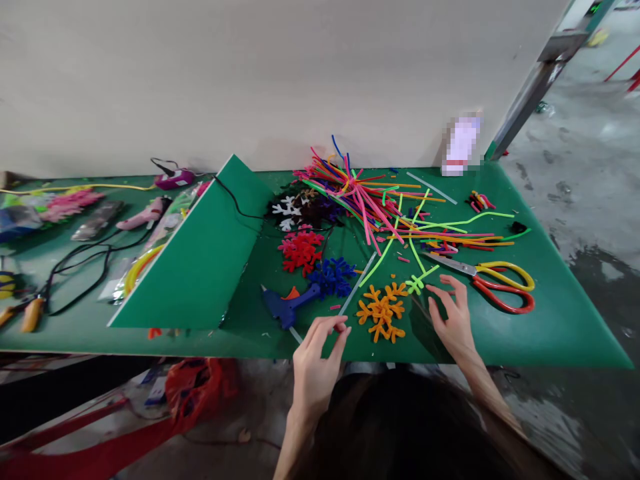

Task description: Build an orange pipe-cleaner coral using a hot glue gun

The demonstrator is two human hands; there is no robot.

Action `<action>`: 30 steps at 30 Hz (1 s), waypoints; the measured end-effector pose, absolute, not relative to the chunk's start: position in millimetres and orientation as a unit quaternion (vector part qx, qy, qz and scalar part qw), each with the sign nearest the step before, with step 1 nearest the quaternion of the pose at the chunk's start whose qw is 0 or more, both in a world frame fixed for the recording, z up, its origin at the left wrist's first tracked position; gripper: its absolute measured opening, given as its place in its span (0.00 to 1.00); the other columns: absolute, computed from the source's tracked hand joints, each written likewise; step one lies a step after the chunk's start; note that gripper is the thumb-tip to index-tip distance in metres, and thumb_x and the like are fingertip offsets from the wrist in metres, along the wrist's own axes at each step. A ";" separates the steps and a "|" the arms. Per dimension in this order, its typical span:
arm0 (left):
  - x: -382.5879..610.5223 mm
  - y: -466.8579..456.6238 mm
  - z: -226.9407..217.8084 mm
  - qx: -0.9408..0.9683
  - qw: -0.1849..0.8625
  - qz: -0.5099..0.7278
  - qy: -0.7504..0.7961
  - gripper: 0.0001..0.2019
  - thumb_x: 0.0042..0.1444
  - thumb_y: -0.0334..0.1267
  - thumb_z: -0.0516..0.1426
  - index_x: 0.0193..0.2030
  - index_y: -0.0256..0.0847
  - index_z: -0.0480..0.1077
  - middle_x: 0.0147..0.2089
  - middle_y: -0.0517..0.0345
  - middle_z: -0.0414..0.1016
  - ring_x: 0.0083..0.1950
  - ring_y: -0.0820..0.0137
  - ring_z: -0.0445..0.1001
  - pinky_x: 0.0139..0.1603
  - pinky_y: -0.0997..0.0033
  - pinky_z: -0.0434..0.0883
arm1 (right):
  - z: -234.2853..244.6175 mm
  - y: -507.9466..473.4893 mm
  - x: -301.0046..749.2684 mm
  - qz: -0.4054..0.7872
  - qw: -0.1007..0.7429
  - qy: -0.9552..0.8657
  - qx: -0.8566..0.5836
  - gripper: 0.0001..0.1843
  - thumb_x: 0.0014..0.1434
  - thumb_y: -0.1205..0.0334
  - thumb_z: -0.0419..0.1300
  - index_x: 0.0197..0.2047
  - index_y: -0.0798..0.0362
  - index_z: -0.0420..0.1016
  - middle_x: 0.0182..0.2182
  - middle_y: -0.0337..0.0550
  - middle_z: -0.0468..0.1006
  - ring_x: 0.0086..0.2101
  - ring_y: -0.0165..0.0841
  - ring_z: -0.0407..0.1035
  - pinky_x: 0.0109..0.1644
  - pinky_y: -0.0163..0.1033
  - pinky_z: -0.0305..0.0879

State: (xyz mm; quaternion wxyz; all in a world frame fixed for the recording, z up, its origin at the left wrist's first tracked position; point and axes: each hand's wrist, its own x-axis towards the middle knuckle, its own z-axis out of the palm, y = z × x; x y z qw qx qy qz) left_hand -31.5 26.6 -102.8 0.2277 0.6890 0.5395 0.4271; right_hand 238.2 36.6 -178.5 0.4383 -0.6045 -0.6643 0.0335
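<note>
My left hand (318,357) hovers at the table's front edge, thumb and fingertips drawn together in a pinch; whatever they hold, if anything, is too small to make out. Just beyond it lies a clear glue stick (357,283), and to its left a blue glue gun (287,305). My right hand (453,317) has its fingers apart, beside a small light-green branched pipe-cleaner piece (416,283). Between my hands rests an orange pipe-cleaner snowflake (383,313). Scissors (480,273) with yellow and red handles lie beyond my right hand.
Bundled coloured pipe cleaners (355,190) spread across the back. Blue (334,277) and red (303,253) snowflake shapes lie left of centre. A green board (195,260) leans at the left, with a pink glue gun (145,213) beyond. A red bag (195,390) sits below the table.
</note>
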 end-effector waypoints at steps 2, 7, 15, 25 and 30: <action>-29.7 25.7 -101.4 0.663 0.262 0.456 0.533 0.04 0.57 0.32 0.59 0.39 0.42 0.74 0.33 0.58 0.74 0.36 0.68 0.73 0.41 0.69 0.72 | -178.3 36.4 238.1 0.034 0.438 -0.664 -0.605 0.14 0.63 0.67 0.54 0.51 0.52 0.72 0.54 0.55 0.62 0.55 0.47 0.62 0.49 0.53 0.69; -21.6 25.8 -94.6 0.484 0.444 0.538 0.529 0.07 0.50 0.35 0.65 0.36 0.39 0.74 0.30 0.58 0.74 0.35 0.69 0.74 0.39 0.70 0.73 | -177.3 36.2 238.2 0.040 0.435 -0.663 -0.607 0.14 0.64 0.66 0.54 0.51 0.51 0.73 0.54 0.56 0.62 0.55 0.47 0.62 0.48 0.53 0.69; -19.0 24.6 -92.6 0.410 0.521 0.573 0.482 0.07 0.49 0.32 0.66 0.35 0.39 0.74 0.30 0.58 0.75 0.36 0.71 0.74 0.38 0.74 0.72 | -175.5 36.4 237.1 0.048 0.439 -0.661 -0.607 0.13 0.64 0.67 0.54 0.51 0.52 0.72 0.54 0.55 0.62 0.54 0.46 0.62 0.49 0.52 0.69; -12.3 27.2 -90.5 0.423 0.555 0.579 0.422 0.09 0.47 0.33 0.67 0.34 0.40 0.73 0.28 0.58 0.75 0.34 0.69 0.75 0.36 0.70 0.72 | -174.4 37.1 236.2 0.053 0.438 -0.663 -0.605 0.14 0.64 0.66 0.53 0.51 0.51 0.73 0.54 0.55 0.62 0.54 0.46 0.63 0.48 0.52 0.69; -3.3 20.6 -81.4 0.398 0.564 0.585 0.425 0.08 0.49 0.30 0.66 0.34 0.40 0.72 0.29 0.60 0.73 0.35 0.70 0.73 0.38 0.71 0.71 | -174.9 37.2 235.8 0.052 0.441 -0.664 -0.602 0.13 0.64 0.67 0.54 0.50 0.52 0.73 0.54 0.56 0.62 0.54 0.46 0.63 0.48 0.52 0.69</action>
